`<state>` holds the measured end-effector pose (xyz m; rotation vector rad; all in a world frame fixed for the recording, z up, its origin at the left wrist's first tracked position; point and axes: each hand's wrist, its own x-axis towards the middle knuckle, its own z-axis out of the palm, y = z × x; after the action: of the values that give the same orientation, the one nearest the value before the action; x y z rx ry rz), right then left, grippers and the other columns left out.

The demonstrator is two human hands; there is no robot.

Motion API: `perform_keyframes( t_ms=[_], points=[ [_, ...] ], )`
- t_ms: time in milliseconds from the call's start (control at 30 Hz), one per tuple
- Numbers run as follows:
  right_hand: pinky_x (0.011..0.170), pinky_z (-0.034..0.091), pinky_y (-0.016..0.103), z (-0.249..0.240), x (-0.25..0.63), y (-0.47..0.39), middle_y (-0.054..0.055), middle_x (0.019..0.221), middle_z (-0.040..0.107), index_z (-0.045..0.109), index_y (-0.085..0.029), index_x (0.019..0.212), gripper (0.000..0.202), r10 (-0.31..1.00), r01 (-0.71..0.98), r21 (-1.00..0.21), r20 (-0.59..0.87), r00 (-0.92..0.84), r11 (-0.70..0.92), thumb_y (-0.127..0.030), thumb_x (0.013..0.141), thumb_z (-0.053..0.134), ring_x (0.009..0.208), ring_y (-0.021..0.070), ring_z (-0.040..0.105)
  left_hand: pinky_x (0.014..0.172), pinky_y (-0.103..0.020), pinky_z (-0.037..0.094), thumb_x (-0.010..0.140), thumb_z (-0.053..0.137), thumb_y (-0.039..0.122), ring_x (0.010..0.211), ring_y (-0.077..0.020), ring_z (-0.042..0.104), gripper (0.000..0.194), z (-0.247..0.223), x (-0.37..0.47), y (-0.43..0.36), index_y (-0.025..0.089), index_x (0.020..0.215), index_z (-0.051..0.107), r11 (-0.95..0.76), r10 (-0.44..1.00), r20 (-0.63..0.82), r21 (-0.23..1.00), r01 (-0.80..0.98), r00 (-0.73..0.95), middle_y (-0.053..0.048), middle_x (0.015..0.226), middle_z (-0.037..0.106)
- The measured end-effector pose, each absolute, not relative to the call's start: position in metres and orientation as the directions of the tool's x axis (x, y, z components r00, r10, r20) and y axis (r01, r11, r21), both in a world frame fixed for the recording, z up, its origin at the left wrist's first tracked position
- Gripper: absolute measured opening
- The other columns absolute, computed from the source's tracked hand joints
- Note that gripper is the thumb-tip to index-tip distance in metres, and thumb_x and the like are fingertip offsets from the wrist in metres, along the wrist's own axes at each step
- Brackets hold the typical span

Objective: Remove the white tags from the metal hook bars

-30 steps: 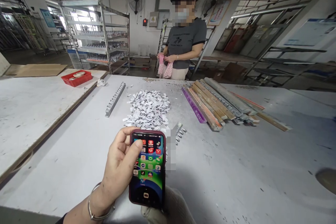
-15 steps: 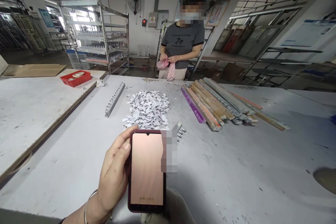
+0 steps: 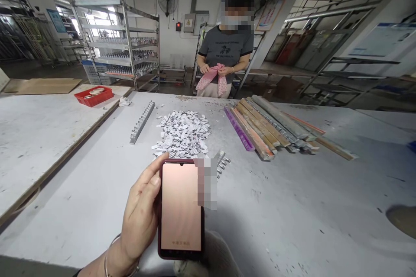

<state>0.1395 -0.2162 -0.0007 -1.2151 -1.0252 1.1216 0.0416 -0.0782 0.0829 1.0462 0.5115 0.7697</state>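
My left hand is wrapped around the left side of a smartphone in a dark red case. The phone is upright with its lit, pale pink screen facing me. A blurred square patch covers part of its right edge. Below and behind the phone's lower end is a pale grey, rounded, cloth-like shape; it may be my right hand in a glove, but no fingers can be made out. Just beyond the phone lies a heap of small white pieces. A short rack of metal parts lies partly hidden beside the phone.
A metal bar with small parts lies left of the heap. Wooden and metal bars, one purple bar among them, lie to the right. A red tray stands far left. Across the table, a person handles pink cloth.
The person opposite has raised and spread the pink cloth. My left hand and the phone stay almost in place, slightly shifted up and left.
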Motion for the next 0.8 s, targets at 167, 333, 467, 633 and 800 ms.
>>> perform_keyframes(
  t_ms=[167,333,467,633,800],
  points=[
    [0.065,0.049,0.024,-0.009,0.131,-0.211,0.003,0.079,0.066,0.074,-0.015,0.1,0.028,0.962,-0.23,-0.966,0.056,0.268,0.121,-0.032,0.078,0.072,0.068,0.0144,0.06,0.102,-0.006,0.054,0.096,0.063,0.058,0.14,-0.0117,0.055,0.054,0.063,0.041,-0.074,0.037,0.146,0.059,0.163,0.769,0.04,0.953,-0.256,0.638,0.007,0.156,0.054],
    [0.05,0.048,0.022,-0.022,0.135,-0.205,0.004,0.069,0.066,0.068,-0.01,0.109,0.038,0.977,-0.268,-0.96,-0.134,0.163,-0.087,-0.039,0.086,0.072,0.054,0.0149,0.06,0.073,-0.017,0.061,0.088,0.07,0.066,0.088,-0.0132,0.07,0.06,0.021,0.046,-0.061,0.019,0.125,0.07,0.334,0.721,-0.14,0.928,-0.163,0.679,-0.005,0.111,0.075],
    [0.073,0.053,0.03,-0.055,0.145,-0.204,0.007,0.098,0.07,0.064,-0.015,0.128,0.048,0.965,-0.042,-0.991,-0.137,0.225,-0.131,-0.043,0.089,0.071,0.078,0.0177,0.065,0.064,-0.021,0.06,0.062,0.09,0.073,0.081,-0.0147,0.067,0.076,-0.022,0.033,-0.027,0.016,0.107,0.069,0.465,0.79,-0.346,0.877,-0.125,0.507,-0.005,0.101,0.072],
    [0.052,0.046,0.03,-0.098,0.173,-0.213,0.004,0.088,0.059,0.044,-0.013,0.133,0.08,0.79,-0.374,-0.879,-0.445,0.422,-0.296,-0.062,0.075,0.068,0.057,0.0141,0.052,0.059,-0.023,0.056,0.057,0.081,0.082,0.074,-0.0141,0.063,0.08,-0.06,0.0,0.016,0.019,0.103,0.06,0.423,0.839,-0.413,0.904,0.052,0.354,0.0,0.088,0.065],
    [0.07,0.059,0.031,-0.103,0.214,-0.236,0.008,0.098,0.071,0.056,-0.013,0.13,0.069,0.594,-0.22,-0.922,-0.376,0.712,-0.319,-0.06,0.081,0.068,0.076,0.0185,0.067,0.059,-0.025,0.052,0.057,0.067,0.092,0.068,-0.0149,0.059,0.086,-0.083,-0.018,0.035,0.016,0.097,0.06,0.294,0.909,-0.336,0.937,0.189,0.248,-0.002,0.079,0.062]
  ],
)
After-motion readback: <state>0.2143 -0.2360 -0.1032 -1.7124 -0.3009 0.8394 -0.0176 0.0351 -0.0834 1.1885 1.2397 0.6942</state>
